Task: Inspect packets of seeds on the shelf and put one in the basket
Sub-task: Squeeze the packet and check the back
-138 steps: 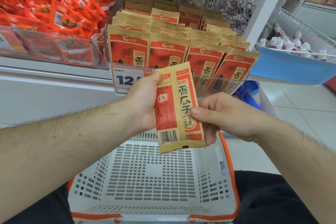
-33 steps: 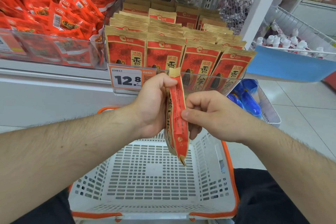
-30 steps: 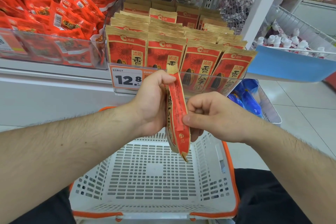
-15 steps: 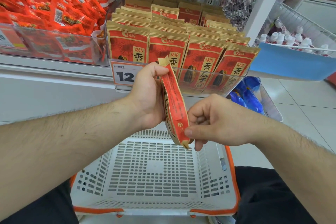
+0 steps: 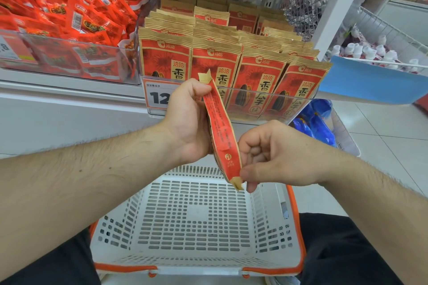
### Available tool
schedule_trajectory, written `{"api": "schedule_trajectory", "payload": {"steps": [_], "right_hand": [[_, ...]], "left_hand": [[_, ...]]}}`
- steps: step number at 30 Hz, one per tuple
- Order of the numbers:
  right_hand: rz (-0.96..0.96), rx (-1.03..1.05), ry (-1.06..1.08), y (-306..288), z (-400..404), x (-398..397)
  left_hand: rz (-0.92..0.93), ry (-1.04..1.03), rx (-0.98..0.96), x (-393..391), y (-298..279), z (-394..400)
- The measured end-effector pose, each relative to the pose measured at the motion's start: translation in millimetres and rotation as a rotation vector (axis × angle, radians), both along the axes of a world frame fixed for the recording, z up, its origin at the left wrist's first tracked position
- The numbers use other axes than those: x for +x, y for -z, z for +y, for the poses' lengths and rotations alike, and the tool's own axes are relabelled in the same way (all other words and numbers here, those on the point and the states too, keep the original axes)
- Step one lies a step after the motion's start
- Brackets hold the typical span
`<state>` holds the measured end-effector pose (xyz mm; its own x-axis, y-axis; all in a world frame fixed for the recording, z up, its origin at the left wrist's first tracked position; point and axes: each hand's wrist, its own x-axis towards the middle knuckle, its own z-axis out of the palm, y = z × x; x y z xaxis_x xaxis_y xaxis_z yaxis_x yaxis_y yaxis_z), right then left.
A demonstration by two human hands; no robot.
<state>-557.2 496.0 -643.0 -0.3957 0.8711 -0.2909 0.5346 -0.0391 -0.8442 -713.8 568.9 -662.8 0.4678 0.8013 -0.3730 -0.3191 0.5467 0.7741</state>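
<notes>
- I am holding the slim red-and-tan paper seed packet (image 5: 220,129) edge-on over the white perforated plastic basket with orange trim (image 5: 196,233), just in front of the shelf
- My left hand (image 5: 187,120) wraps its thumb and fingers round the packet's upper half, with the crimped tan top seal poking out above the thumb
- My right hand (image 5: 275,155) pinches the bottom tan seal between thumb and forefinger, the other fingers curled in loosely
- I judge it light and pliable: the body bows gently between my two grips, so the loose seeds inside will probably shift and it will sag if taken by one corner
- The paper looks matte, so I expect little slip; the flat crimped seals at either end are the firmest places to take hold, and the filled middle suits a whole-hand grasp
- I see no tear, though only the narrow side shows
- That side is a red strip with fine print I cannot read and a small round emblem near the bottom, edged in tan
- Behind it, matching red-and-tan seed packets (image 5: 257,85) stand upright in rows in a clear bin with an orange price tag (image 5: 157,97)
- The basket holds nothing that I can see; a straight drop should land the packet inside
</notes>
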Motion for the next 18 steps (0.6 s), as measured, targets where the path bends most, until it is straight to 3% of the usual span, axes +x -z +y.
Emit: {"api": "schedule_trajectory", "payload": {"steps": [2,8,12,18], "right_hand": [[0.09,-0.02,0.016,1,1,1],[0.071,-0.076,0.309,13,10,4],[0.242,-0.185,0.31,21,8,-3],[0.176,-0.026,0.3,13,5,-9]], "left_hand": [[-0.077,0.017,-0.021,-2,-1,1],[-0.215,0.106,-0.057,-4,1,5],[-0.242,0.078,-0.033,-7,3,8],[-0.198,0.011,0.15,-6,-2,6]]}}
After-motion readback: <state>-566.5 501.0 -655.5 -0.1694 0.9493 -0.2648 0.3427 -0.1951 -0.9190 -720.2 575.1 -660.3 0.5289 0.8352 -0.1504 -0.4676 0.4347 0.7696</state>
